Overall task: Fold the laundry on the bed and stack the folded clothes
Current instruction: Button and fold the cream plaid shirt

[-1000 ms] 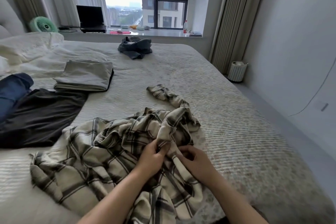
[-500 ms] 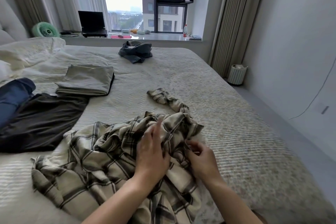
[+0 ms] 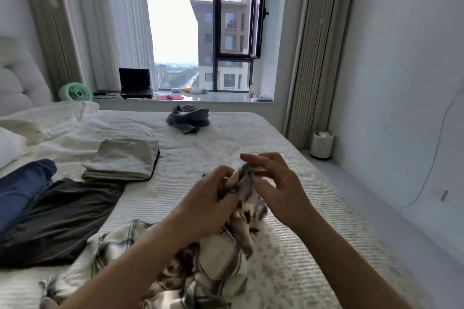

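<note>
At the near edge of the bed (image 3: 288, 246), toward six o'clock, a plaid shirt (image 3: 213, 266) is lying in a crumpled heap, with one bunched part lifted clear of the cover. The left hand (image 3: 208, 198) is gripping that raised part, its fingers (image 3: 227, 175) curled round the cloth. The right hand (image 3: 278, 183) is hovering just beside it at three o'clock, fingers spread and loosely bent; the thumb seems to be touching the fabric, though whether it is truly pinching cannot be told.

The step in hand looks like finding an edge or collar of the shirt so it can be opened out; folding proper is not yet begun. The next move probably calls for the right hand to take a second hold and for both to draw apart, spreading the shirt flat on the bed.

At ten o'clock a folded grey stack (image 3: 125, 160) is resting, the likely spot for the finished shirt. A dark garment (image 3: 60, 218) and a blue one (image 3: 22, 183) are lying at nine o'clock, and a dark crumpled piece (image 3: 188, 120) at twelve is awaiting its turn.
</note>
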